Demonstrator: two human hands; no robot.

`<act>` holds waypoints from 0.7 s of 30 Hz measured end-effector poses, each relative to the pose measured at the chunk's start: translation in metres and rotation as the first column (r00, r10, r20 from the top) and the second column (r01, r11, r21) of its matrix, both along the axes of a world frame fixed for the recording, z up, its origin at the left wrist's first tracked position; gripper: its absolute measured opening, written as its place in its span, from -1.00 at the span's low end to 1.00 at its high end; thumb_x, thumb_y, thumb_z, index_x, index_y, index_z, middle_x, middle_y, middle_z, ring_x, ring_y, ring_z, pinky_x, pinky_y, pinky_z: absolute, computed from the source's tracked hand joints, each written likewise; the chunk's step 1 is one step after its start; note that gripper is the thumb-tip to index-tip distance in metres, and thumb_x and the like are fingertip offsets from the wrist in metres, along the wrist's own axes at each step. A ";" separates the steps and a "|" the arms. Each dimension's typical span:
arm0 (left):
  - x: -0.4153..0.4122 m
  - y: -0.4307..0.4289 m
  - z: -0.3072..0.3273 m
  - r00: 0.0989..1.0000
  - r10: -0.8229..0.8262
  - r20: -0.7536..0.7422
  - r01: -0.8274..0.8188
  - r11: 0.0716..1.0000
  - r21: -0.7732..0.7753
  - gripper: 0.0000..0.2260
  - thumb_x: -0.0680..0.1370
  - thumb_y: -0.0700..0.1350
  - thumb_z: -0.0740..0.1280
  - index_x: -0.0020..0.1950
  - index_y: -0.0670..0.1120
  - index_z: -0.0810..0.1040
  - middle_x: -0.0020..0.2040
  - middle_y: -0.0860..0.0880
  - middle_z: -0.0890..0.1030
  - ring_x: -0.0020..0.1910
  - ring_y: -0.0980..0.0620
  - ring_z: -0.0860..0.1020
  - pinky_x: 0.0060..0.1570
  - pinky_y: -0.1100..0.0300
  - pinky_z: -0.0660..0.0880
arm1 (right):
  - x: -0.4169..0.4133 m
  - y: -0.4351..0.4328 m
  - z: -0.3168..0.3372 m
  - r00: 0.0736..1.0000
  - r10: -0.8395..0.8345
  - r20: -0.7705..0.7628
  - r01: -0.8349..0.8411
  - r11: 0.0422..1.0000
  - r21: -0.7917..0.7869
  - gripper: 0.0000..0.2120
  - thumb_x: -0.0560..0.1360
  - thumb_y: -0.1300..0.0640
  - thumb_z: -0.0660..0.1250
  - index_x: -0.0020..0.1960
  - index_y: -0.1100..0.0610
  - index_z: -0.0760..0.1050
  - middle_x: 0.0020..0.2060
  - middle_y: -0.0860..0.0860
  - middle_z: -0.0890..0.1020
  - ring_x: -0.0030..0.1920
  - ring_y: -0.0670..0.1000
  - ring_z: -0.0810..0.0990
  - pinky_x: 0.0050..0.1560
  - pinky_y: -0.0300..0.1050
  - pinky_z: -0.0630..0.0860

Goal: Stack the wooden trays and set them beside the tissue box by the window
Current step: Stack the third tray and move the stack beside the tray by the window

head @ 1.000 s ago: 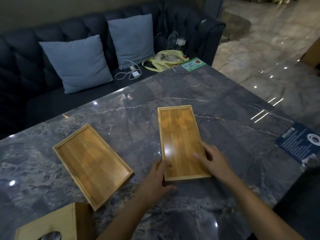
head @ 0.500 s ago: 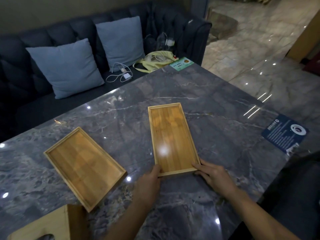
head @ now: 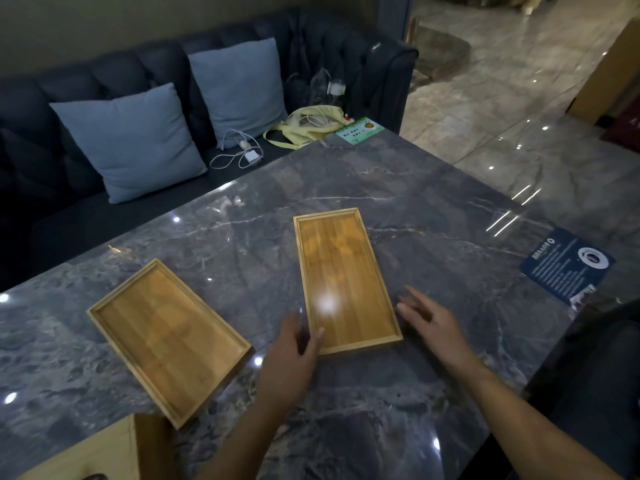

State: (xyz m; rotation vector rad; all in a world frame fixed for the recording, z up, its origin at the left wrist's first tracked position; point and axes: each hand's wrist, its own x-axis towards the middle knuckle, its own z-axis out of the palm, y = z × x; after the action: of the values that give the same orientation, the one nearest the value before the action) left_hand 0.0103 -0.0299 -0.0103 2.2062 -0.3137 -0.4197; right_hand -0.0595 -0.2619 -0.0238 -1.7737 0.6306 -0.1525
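Two shallow wooden trays lie flat on the dark marble table (head: 398, 188). The right tray (head: 343, 277) runs lengthwise away from me; the left tray (head: 166, 337) lies at an angle. My left hand (head: 292, 355) rests at the right tray's near left corner, thumb on its rim and fingers along its left side. My right hand (head: 427, 322) hovers just right of that tray's near right corner, fingers spread, holding nothing. The wooden tissue box (head: 104, 448) shows at the bottom left edge, close to the left tray.
A dark sofa (head: 69, 216) with two blue cushions (head: 131, 140) runs behind the table; a white charger (head: 249, 157) and a yellow bag (head: 304, 129) lie on it. A green card (head: 360, 130) and a blue card (head: 568, 268) lie on the table's far and right edges.
My right hand has left the right tray's near edge and moved out to its right side, fingers spread. My left hand has shifted up along the tray's left corner. The trays stay put.
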 end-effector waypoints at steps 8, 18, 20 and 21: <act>0.004 -0.018 0.005 0.983 0.094 -0.158 -0.116 0.984 -0.132 -0.75 0.61 -0.14 0.16 0.03 -0.15 0.62 -0.07 -0.14 0.69 -0.07 -0.07 0.63 0.02 -0.06 0.53 | 0.016 0.012 -0.008 0.995 0.015 -0.101 -0.013 1.000 0.015 -0.64 0.54 0.32 0.23 0.32 0.35 0.37 0.26 0.21 0.51 0.14 -0.05 0.48 0.03 -0.48 0.39; 0.022 0.007 0.020 0.964 0.089 -0.250 -0.129 0.981 -0.147 -0.82 0.57 -0.11 0.25 -0.12 0.00 0.64 -0.18 0.05 0.65 -0.21 0.20 0.58 -0.21 0.29 0.45 | 0.035 0.021 0.019 0.991 -0.012 -0.134 -0.039 0.928 -0.371 -0.72 0.54 0.22 0.25 0.22 0.29 0.50 0.11 0.18 0.63 0.14 0.15 0.56 0.05 -0.15 0.46; 0.040 0.031 0.031 0.958 0.239 -0.158 -0.261 0.956 -0.137 -0.87 0.55 -0.15 0.28 -0.15 -0.04 0.60 -0.16 -0.04 0.62 -0.21 0.10 0.54 -0.16 0.20 0.40 | 0.052 0.039 0.034 0.997 0.028 -0.066 -0.055 0.896 -0.441 -0.71 0.54 0.21 0.23 0.23 0.28 0.48 0.12 0.21 0.61 0.12 0.19 0.57 0.09 -0.04 0.45; 0.050 0.044 0.035 0.928 0.350 -0.126 -0.367 0.918 -0.153 -0.91 0.54 -0.17 0.29 -0.06 -0.08 0.60 -0.10 -0.10 0.62 -0.13 0.03 0.54 -0.09 0.19 0.38 | 0.063 0.051 0.041 0.996 0.074 -0.042 -0.085 0.894 -0.439 -0.70 0.54 0.21 0.23 0.26 0.26 0.46 0.14 0.20 0.60 0.13 0.18 0.56 0.10 -0.05 0.44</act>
State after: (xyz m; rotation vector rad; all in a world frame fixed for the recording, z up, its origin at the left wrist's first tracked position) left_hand 0.0606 0.0143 0.0244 2.0080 0.1069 -0.2813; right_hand 0.0039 -0.2105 0.0176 -2.2405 0.5680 -0.2318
